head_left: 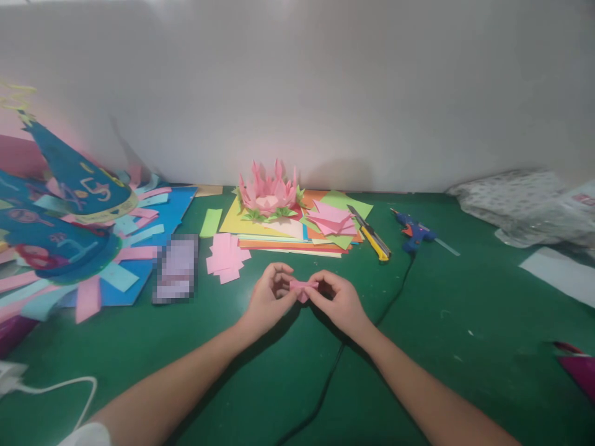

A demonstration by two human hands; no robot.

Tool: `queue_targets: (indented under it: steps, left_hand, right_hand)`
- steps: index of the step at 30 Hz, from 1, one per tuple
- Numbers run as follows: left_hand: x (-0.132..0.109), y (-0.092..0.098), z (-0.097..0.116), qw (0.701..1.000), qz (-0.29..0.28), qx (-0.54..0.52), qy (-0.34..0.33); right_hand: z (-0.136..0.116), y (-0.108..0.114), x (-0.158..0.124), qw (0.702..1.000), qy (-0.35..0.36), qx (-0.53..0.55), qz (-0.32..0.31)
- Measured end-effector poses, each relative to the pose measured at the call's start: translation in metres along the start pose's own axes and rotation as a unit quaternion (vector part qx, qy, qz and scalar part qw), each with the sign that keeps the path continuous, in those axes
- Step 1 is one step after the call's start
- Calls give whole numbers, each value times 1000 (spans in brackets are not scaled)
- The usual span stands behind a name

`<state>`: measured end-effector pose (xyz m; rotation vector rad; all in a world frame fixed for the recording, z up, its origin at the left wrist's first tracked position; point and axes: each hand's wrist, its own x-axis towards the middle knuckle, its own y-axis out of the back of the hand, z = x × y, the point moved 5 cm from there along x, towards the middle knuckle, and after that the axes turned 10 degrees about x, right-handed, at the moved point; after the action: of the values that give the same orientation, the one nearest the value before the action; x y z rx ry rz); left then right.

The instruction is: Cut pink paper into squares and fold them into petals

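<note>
Between my two hands, a small folded piece of pink paper (304, 289) is held just over the green table. My left hand (273, 296) is closed, pinching the paper's left end between thumb and fingers. At the right end, my right hand (338, 300) grips it the same way. Cut pink paper strips (225, 257) lie in a loose pile beyond my left hand. A pink paper lotus (268, 192) with green leaves stands on a stack of coloured paper (288, 243). Pink paper squares (331, 217) rest on that stack's right side.
A yellow utility knife (374, 238) and a blue glue gun (413, 232) lie right of the stack; a black cord (332, 371) runs toward me. Blue paper cone hats (86, 179) fill the left. A blurred-out rectangular object (175, 269) lies nearby. Plastic wrapping (525, 204) is at right.
</note>
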<state>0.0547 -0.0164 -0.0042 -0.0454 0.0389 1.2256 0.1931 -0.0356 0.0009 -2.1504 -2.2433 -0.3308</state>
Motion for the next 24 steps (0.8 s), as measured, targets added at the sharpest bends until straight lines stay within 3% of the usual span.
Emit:
queue_targets:
  steps: [8, 12, 16, 20, 24]
  left_hand:
    - [3, 2, -2, 997, -40, -63, 31]
    - [5, 3, -2, 997, -18, -67, 25]
    - [5, 6, -1, 998, 18, -51, 23]
    - [4, 2, -1, 997, -17, -39, 69]
    - [1, -1, -3, 993, -49, -55, 98]
  right_hand:
    - [2, -2, 0, 999, -30, 30, -22]
    - [4, 3, 1, 999, -20, 39, 11]
    - [-5, 8, -3, 996, 65, 12, 67]
    - [-21, 10, -9, 977, 177, -80, 83]
    - [-26, 11, -13, 961, 228, -128, 89]
